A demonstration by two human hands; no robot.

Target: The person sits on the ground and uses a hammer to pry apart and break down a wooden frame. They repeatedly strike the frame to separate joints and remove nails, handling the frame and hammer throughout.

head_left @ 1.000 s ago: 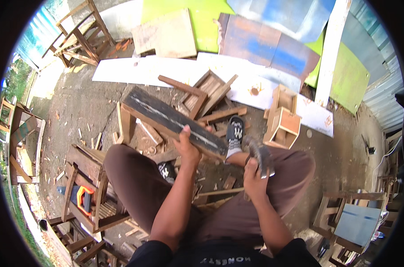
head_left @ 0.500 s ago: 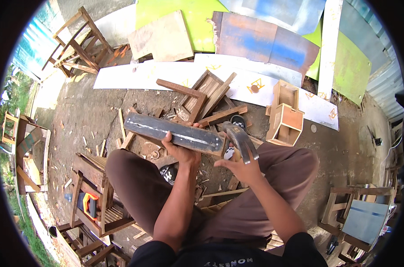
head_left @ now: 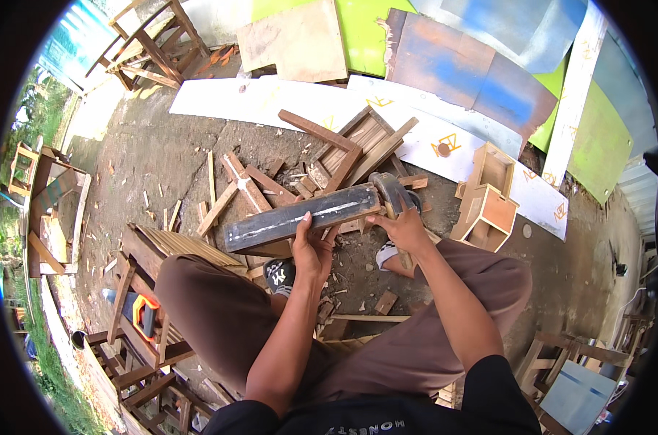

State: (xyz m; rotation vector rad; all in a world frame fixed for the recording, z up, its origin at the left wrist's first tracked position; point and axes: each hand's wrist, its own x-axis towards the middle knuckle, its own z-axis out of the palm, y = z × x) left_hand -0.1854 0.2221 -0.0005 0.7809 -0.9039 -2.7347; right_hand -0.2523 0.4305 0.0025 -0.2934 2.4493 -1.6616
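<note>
My left hand (head_left: 314,254) is closed on the near edge of a long wooden piece (head_left: 300,220) with a black face and a white streak. Its thumb lies on the black face, while the other fingers go partly out of sight underneath. At the piece's right end, my right hand (head_left: 407,230) is wrapped round a hammer (head_left: 387,187) with a dark metal head. The hammer's head sits up against that end; whether they touch I cannot tell. The wooden piece is held above the ground between my knees, its right end raised higher.
Loose wooden sticks and a dismantled frame (head_left: 358,145) lie ahead. A small wooden box unit (head_left: 486,206) stands right of them. An orange-handled saw (head_left: 145,317) rests in a wooden frame by my left knee. White sheets (head_left: 213,101) and a wooden chair (head_left: 151,51) are farther off.
The wooden piece has tilted, its right end going up and its left end down. My right hand and the hammer have moved up with that end; the hammer has turned.
</note>
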